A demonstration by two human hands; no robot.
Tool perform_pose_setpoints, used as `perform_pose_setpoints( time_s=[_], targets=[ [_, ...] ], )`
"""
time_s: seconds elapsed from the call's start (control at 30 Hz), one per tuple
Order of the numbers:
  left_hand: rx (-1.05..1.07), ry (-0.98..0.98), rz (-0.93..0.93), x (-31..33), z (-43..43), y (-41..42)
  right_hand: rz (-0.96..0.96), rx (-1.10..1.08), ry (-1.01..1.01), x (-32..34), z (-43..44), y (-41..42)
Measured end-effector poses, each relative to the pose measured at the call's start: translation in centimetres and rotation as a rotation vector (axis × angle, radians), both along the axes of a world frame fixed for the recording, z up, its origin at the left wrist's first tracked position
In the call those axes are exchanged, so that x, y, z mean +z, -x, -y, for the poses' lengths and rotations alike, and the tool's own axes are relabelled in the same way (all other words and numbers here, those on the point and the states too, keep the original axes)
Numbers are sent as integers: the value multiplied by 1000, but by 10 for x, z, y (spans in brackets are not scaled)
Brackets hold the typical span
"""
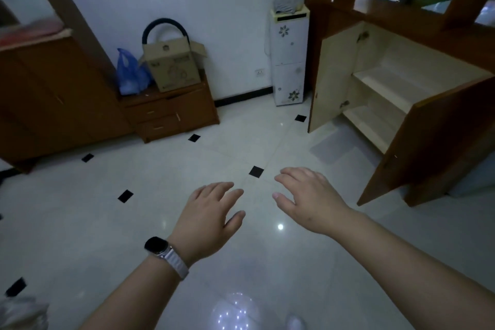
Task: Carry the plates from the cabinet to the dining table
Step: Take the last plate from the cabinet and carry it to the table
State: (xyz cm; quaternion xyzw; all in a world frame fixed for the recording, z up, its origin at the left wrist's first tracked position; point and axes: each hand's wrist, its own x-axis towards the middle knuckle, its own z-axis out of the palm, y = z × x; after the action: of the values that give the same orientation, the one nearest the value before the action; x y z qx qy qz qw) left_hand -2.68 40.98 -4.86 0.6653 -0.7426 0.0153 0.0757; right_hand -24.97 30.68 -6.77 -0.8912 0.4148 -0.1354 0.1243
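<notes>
Both hands hover empty over the floor (107, 209), fingers straight and loosely spread: the left hand (211, 220), with a watch (156, 246) on its wrist, and the right hand (308, 195). No plates show; the visible shelves of the open cabinet (388, 83) look bare, and the dining table is out of view. That cabinet lies ahead and to the right, so the right hand is nearer it. Left of the cabinet are a white stand (290, 61) and, farther off, a cardboard box (174, 67).
</notes>
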Motion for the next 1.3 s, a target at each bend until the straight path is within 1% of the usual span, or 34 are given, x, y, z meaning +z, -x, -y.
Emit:
perform_pose_setpoints(
  time_s=[0.07,0.17,0.27,0.43,0.63,0.87,1.03,1.17,1.3],
  targets=[
    [-51,-9,27,5,20,15,34,-25,11,4,11,14],
    [-124,5,56,11,53,34,18,-60,17,6,27,39],
    [-191,29,71,14,87,51,10,-142,11,6,45,64],
    [-291,31,52,10,139,77,2,-261,-15,1,69,96],
    [-397,14,24,-3,208,93,-15,-395,-31,-9,112,112],
    [-477,25,-27,-13,324,77,-77,-484,-63,-15,199,98],
    [-468,32,-79,-14,412,40,-129,-504,-53,-8,279,67],
    [-479,26,-75,-15,477,8,-136,-550,-26,-2,335,45],
    [-505,10,-89,-15,529,0,-128,-579,-38,-4,373,35]
  ],
)
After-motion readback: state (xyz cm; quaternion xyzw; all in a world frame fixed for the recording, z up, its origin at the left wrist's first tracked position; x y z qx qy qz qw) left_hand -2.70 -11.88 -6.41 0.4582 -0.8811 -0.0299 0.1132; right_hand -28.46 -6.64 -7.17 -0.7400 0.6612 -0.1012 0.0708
